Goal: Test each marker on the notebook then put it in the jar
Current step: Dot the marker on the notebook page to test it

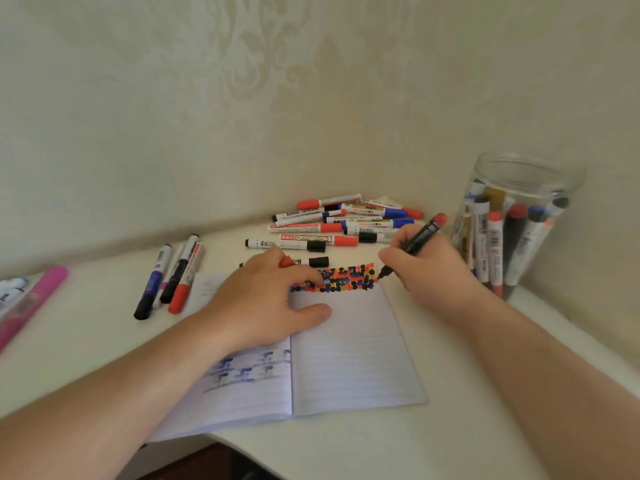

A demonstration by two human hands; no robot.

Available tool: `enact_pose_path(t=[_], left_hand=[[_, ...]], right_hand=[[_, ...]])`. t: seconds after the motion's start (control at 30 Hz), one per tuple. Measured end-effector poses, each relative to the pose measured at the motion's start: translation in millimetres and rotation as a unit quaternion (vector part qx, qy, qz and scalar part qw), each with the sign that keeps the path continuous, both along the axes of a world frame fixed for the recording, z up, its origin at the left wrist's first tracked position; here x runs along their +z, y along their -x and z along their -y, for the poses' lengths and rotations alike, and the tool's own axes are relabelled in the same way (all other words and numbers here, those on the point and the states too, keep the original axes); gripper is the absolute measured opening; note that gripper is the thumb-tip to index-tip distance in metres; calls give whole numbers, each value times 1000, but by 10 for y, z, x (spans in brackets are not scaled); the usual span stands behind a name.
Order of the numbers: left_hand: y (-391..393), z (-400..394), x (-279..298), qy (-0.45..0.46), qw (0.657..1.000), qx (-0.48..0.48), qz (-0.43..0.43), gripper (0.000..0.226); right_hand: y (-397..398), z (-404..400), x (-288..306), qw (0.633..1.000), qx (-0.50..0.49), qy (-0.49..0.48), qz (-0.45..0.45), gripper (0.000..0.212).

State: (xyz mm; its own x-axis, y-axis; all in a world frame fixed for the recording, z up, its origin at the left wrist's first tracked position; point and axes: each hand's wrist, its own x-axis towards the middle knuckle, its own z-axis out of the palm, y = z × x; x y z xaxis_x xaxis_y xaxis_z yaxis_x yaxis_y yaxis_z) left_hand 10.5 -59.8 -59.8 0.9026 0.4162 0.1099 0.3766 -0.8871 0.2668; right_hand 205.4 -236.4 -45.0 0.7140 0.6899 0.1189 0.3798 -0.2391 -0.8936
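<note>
The notebook (349, 355) lies open on the white surface (398, 445). The right hand (427, 268) pinches a black marker (414, 245), its tip at the notebook's top right corner beside a patch of coloured dabs (343, 279). The left hand (263, 299) presses flat on the notebook, fingers curled round a red cap (286, 261). The jar (512, 223) stands right of the notebook, loose markers (343, 223) piled behind it.

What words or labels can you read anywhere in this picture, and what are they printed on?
"WHITEBOARD", seen upside down, on the red-capped marker lying in the pile behind the notebook.
Barcodes and small print on the other pile markers: too small to read.
Labels on the markers in the jar: blurred, unreadable.
Faint print on the notebook's left page: unreadable.
</note>
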Motion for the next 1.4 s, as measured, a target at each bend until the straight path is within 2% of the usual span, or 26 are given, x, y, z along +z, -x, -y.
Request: enact_pose_path(t=[0.1,0.23,0.53,0.8,0.97,1.17,1.4], left_hand=[[3,6,-25,5,1000,9,7,71],[2,15,-28,9,1000,13,15,70],[-6,19,-33,12,1000,14,13,58],[-4,17,-47,15,1000,16,13,58],[-10,29,-35,10,1000,16,13,56],[0,29,-39,9,1000,17,14,56],[-1,47,-25,11,1000,15,21,57]], right_hand=[[19,-17,-12,999,-34,20,-15,13],[75,-9,4,997,-60,44,18,9],[113,-47,-1,993,-90,71,30,10],[122,-58,-20,988,-92,95,85,18],[112,-29,-17,991,-92,83,52,14],[131,-55,-10,986,-90,103,95,18],[113,-27,-19,989,-86,95,76,14]])
